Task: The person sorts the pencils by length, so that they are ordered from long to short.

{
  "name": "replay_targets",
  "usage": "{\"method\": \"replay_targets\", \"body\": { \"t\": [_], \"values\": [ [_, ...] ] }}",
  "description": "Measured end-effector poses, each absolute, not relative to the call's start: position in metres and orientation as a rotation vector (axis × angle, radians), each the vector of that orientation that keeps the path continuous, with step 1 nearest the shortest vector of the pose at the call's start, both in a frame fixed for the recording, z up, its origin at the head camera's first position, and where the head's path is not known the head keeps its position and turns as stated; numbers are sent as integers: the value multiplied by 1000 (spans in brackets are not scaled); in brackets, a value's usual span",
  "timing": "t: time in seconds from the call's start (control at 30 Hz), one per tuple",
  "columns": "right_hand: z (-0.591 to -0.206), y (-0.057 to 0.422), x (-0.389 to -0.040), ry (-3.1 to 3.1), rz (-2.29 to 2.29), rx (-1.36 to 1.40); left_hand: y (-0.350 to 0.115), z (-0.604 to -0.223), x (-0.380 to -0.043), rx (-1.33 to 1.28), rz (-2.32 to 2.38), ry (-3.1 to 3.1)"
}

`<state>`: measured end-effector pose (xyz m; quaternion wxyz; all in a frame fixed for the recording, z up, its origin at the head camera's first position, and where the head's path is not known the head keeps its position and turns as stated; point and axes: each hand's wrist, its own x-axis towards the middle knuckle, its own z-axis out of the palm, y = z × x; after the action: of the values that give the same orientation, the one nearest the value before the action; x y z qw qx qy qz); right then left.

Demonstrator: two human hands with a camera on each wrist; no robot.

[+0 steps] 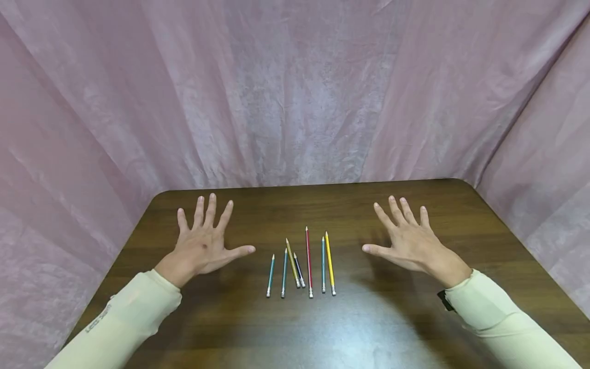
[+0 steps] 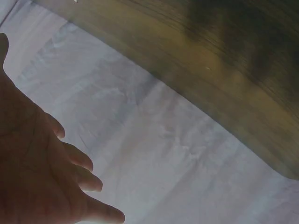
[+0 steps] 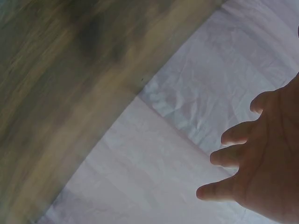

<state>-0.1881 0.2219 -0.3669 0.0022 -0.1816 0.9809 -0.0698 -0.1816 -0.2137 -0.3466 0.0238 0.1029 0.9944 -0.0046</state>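
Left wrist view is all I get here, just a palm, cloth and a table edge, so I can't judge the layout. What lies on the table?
Observer: Seven pencils lie in a row on the wooden table, between the two hands.
Operator: Is the left hand touching them?
Observer: No. The left hand is spread open, apart from the nearest teal pencil.
Operator: And the other hand?
Observer: The right hand is spread open too, right of the yellow pencil, holding nothing.

spread right hand (image 3: pixel 266 172) over cloth (image 3: pixel 187 116)
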Motion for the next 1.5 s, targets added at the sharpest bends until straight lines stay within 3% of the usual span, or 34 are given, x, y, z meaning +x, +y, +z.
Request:
{"method": "replay_targets", "body": {
  "t": [0.37, 0.7, 1.03, 1.5],
  "values": [
    [-375, 209, -188, 3053, -361, -625, -192, -354, -187, 414, 38, 3077],
    [-380, 197, -198, 2893, -1056, -454, -169, -360, -191, 413, 643, 2977],
    [-392, 190, -206, 2223, -1720, -233, -142, -361, -198, 264, 1109, 2701],
    [-404, 173, -208, 2045, -1794, -112, -111, -386, -205, 120, 1550, 2256]
  ]
}}
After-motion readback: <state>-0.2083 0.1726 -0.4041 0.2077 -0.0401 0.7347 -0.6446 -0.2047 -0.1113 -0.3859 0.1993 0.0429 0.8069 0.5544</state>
